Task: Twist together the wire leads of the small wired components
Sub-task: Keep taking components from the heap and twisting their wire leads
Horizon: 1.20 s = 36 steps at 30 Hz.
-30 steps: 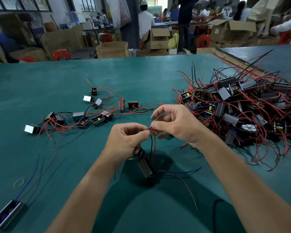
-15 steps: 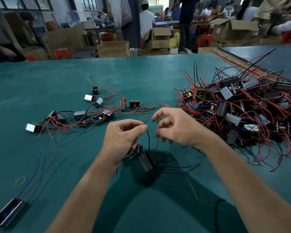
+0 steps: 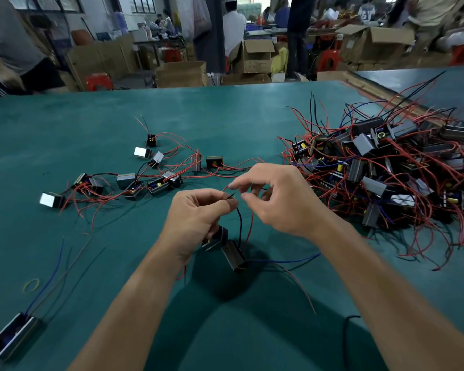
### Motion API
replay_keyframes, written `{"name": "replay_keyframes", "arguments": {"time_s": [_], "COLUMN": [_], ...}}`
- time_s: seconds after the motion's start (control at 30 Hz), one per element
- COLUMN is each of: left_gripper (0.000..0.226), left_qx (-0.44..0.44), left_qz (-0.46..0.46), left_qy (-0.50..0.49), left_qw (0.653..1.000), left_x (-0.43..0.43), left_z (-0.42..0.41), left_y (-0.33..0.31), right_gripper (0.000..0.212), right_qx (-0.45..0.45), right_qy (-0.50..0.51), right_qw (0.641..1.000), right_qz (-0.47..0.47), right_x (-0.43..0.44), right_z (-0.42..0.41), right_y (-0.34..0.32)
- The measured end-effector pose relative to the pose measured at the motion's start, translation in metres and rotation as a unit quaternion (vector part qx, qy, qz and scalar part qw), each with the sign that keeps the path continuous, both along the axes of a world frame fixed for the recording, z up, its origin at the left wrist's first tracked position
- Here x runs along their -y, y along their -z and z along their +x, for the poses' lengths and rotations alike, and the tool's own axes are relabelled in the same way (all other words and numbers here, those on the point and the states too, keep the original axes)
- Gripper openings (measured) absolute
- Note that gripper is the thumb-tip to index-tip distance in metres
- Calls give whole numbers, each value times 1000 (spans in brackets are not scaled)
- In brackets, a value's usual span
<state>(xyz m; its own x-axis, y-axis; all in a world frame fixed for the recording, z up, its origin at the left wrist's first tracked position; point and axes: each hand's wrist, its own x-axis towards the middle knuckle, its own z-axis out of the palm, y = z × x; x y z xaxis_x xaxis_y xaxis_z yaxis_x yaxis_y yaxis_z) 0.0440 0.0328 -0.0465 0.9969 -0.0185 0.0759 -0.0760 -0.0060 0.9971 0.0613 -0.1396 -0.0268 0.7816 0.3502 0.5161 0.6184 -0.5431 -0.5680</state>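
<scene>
My left hand pinches the bare tip of a black lead between thumb and forefinger, and its lower fingers curl over a small dark component. A second component sits tilted just below on the green table. My right hand is close beside the left, fingers curled. Its thumb and forefinger are slightly apart right at the black tip. A red lead rises from the components into this hand and loops out by the forefinger.
A chain of joined components with red leads lies to the left. A large tangled pile of components fills the right. One long component and a yellow rubber band lie near left. People and cardboard boxes stand beyond the table.
A second ago both hands pinched the lead tips together. They then drew apart, and now my right hand's fingertips have come back near the black tip held by my left.
</scene>
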Motion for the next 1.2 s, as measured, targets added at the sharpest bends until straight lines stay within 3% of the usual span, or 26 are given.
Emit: {"name": "replay_keyframes", "arguments": {"time_s": [0.3,0.57,0.73,1.0,1.2], "left_gripper": [9,4,16,15,18], "left_qx": [20,172,197,146,18], "left_qz": [12,194,222,163,30], "left_qy": [1,-33,-17,-36,-3], "left_qw": [1000,965,955,975,999], "left_x": [2,2,2,2,0], "left_z": [-1,-4,-3,1,1], "left_y": [2,9,12,10,6], "right_gripper": [10,13,17,19,26], "right_qx": [-5,-115,-151,-208,-141], "right_qy": [5,-8,-17,-57,-71], "right_qw": [1000,992,988,969,984], "right_qz": [-16,-55,-30,118,79], "right_x": [2,3,5,5,5], "right_z": [0,2,4,3,-1], "right_y": [0,0,1,2,-2]}}
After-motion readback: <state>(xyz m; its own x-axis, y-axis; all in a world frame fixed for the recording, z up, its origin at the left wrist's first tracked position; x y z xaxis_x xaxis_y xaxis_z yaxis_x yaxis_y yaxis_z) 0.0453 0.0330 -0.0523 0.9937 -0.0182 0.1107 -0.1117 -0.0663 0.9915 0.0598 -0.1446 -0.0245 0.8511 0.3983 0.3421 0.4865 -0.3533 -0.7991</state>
